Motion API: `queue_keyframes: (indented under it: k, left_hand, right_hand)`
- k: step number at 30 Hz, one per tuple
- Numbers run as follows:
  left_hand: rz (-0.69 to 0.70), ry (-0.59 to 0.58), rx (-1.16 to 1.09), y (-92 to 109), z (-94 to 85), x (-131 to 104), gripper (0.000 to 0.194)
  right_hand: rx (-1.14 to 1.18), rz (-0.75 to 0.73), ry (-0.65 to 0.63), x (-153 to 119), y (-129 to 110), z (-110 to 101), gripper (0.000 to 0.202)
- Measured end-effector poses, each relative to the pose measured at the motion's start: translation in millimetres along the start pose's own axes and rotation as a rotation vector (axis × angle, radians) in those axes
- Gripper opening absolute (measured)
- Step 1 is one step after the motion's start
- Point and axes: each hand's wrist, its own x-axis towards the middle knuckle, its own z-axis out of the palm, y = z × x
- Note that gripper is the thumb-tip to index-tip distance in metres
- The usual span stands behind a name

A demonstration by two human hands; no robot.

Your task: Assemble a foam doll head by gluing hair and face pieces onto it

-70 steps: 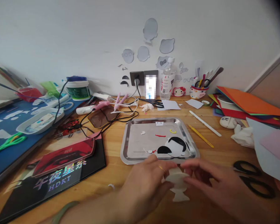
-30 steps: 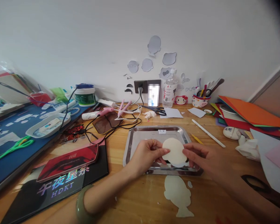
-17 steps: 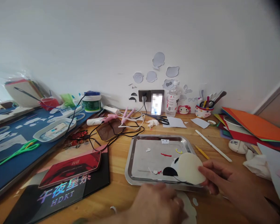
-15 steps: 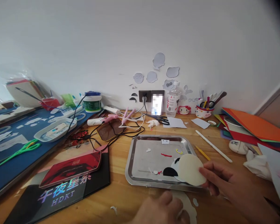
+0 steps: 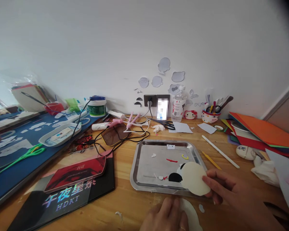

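A pale cream, rounded paper cutout (image 5: 195, 178) is pinched at its right edge in my right hand (image 5: 223, 186), held over the near right corner of a metal tray (image 5: 134, 179). My left hand (image 5: 165, 215), fingers curled and together, rests on the table in front of the tray. It covers the left side of another cream paper piece (image 5: 192, 213); whether it grips anything is hidden. In the tray lie a black half-round piece (image 5: 175, 177), a red strip (image 5: 171, 160), a yellow curved piece (image 5: 185, 157) and small white scraps. A white shape is partly hidden behind the raised cutout.
Right of the tray lie yellow tweezers (image 5: 210, 159) and a white stylus (image 5: 220, 151). Coloured sheets (image 5: 262, 128) and a crumpled tissue (image 5: 265, 168) are farther right. A bottle (image 5: 179, 104) stands by the wall. Cables and a black folder (image 5: 62, 205) lie left. Another person's hand shows at far left.
The cream cutout in my right hand has tilted and moved slightly down and left. My left hand has shifted slightly, its fingers now closer to the tray. The view has turned slightly.
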Motion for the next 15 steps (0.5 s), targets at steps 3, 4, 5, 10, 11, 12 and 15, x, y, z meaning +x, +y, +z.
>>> queue_keyframes:
  k: [3, 4, 5, 10, 11, 12, 15]
  left_hand:
    - [0.046, 0.091, 0.216, 4, 9.0, -1, 0.022]
    - [0.053, 0.122, 0.252, 6, 10.5, 0, 0.021]
    - [0.05, 0.155, 0.27, 7, 11.0, 0, 0.019]
    - [-0.002, 0.099, 0.142, 8, 2.2, 5, 0.021]
    - [-0.033, 0.033, 0.081, 8, -0.5, 6, 0.023]
    - [-0.079, -0.033, 0.013, 7, -3.1, 7, 0.025]
    - [-0.263, -0.155, -0.209, 5, -8.5, 6, 0.037]
  right_hand:
    - [-0.003, 0.001, -0.009, -1, 1, 0, 0.036]
    - [0.002, 0.002, -0.011, -2, 2, 1, 0.036]
    - [0.012, 0.0, -0.006, -2, 3, 2, 0.035]
    - [0.055, -0.029, 0.028, -4, 4, 5, 0.033]
    - [0.049, -0.027, 0.015, -4, 4, 5, 0.033]
    - [0.042, -0.022, 0.002, -4, 3, 5, 0.034]
    - [0.026, -0.02, -0.014, -3, 3, 2, 0.035]
